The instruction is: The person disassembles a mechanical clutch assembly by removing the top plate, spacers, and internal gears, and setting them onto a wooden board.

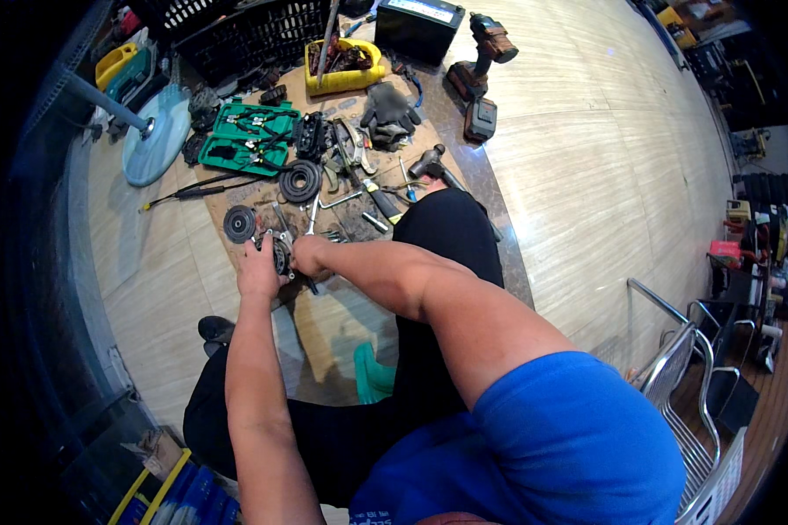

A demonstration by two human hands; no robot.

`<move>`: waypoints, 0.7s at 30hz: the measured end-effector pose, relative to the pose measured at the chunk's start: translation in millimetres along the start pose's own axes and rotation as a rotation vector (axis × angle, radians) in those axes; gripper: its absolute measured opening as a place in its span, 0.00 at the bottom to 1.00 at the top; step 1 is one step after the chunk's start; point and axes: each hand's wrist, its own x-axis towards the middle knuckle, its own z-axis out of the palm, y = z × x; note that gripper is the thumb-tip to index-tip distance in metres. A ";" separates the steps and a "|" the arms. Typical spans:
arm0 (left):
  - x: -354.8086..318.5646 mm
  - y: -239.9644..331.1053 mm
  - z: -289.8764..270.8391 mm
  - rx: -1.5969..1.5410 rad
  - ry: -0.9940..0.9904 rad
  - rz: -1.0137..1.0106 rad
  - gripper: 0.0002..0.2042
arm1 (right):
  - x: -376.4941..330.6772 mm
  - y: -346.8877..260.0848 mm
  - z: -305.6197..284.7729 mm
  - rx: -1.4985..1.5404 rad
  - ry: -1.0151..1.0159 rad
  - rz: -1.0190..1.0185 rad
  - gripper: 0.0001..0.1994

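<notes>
Tiled floor (587,131): both hands closed on round metal part (279,255).

Round metal part (279,255) mostly hidden between left hand (259,273) and right hand (309,255); finger grip unclear.

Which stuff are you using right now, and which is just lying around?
In use: left hand and right hand on a round metal part.

Lying about: green tool case, hammer, gloves, drill, yellow tray.
</notes>
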 end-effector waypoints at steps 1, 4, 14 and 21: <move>-0.3 0.4 -0.9 -0.007 -0.009 -0.003 0.50 | -0.6 -0.2 0.8 0.016 0.003 0.012 0.21; -1.3 -3.8 2.1 0.000 -0.005 -0.008 0.50 | -4.8 -5.6 0.6 0.034 0.015 0.039 0.22; 1.5 -4.4 1.9 0.002 0.014 0.003 0.46 | -7.7 -3.6 4.6 0.137 0.076 0.092 0.24; 3.6 -6.3 3.3 -0.056 0.003 -0.002 0.43 | -15.3 -6.7 0.0 0.173 0.073 0.140 0.23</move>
